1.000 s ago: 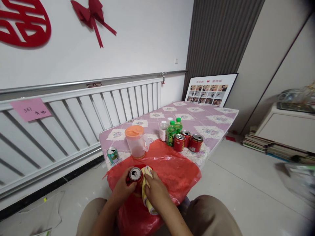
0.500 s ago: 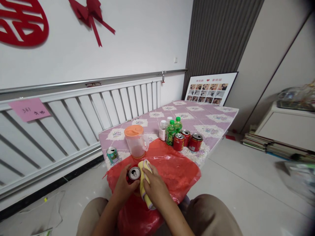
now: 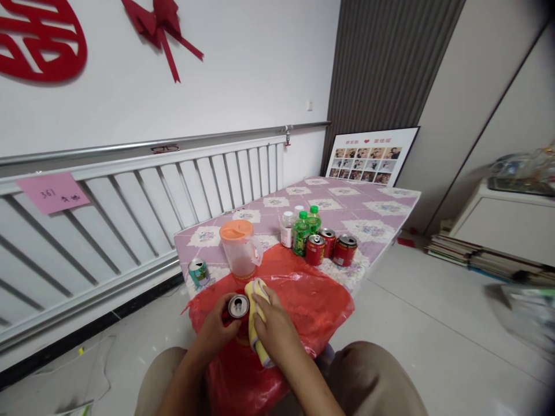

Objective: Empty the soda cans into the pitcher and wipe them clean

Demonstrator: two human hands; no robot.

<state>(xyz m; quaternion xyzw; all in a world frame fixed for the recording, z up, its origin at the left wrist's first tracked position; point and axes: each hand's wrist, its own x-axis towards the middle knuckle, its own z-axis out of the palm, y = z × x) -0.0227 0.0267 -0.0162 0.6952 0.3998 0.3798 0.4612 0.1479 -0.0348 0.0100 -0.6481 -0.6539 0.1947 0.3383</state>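
Note:
My left hand (image 3: pixel 218 329) is wrapped round a red drink can (image 3: pixel 239 307) whose opened silver top faces up. In my right hand (image 3: pixel 274 323) is a folded yellow cloth (image 3: pixel 255 332) with a purple edge, pressed against the can's right side. Both hands are over a red plastic bag (image 3: pixel 299 300) spread across the near end of the table. Just beyond them stands a clear pitcher (image 3: pixel 240 257) with an orange lid. A teal can (image 3: pixel 199 274) is at the left table edge. The can's lower body is hidden by my fingers and the cloth.
Several bottles with green caps (image 3: pixel 301 234) or white caps (image 3: pixel 287 228) stand together mid-table. Beside them are three red cans (image 3: pixel 344 250). A white radiator (image 3: pixel 173 190) runs along the wall. A photo board (image 3: pixel 370 155) leans at the table's far end.
The can has turned a little in my left hand, so its opening faces another way. My left fingers have shifted slightly, while the cloth stays against the can.

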